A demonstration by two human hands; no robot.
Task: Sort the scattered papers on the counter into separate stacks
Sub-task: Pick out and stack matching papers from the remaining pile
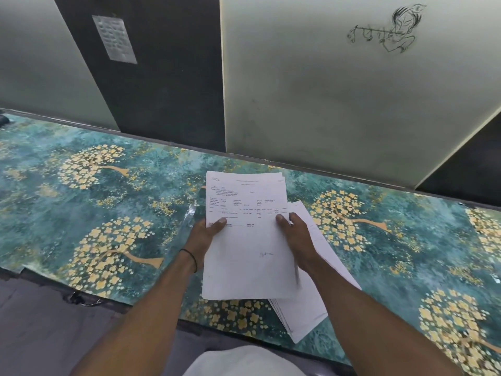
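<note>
Left grip point(206, 236) and right grip point(296, 238) are pinching a paper sheaf point(244, 264), a second stack point(306, 310) showing beneath the right grip.

printed form point(245, 213) text too small to read, wall notice point(114, 38) blurred

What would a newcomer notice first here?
The white printed sheets at centre, gripped by the left hand and right hand, above a teal counter covering patterned with golden trees. A fanned stack of white papers shows beneath the right wrist; a black line sketch marks the pale wall panel, upper right.
</note>
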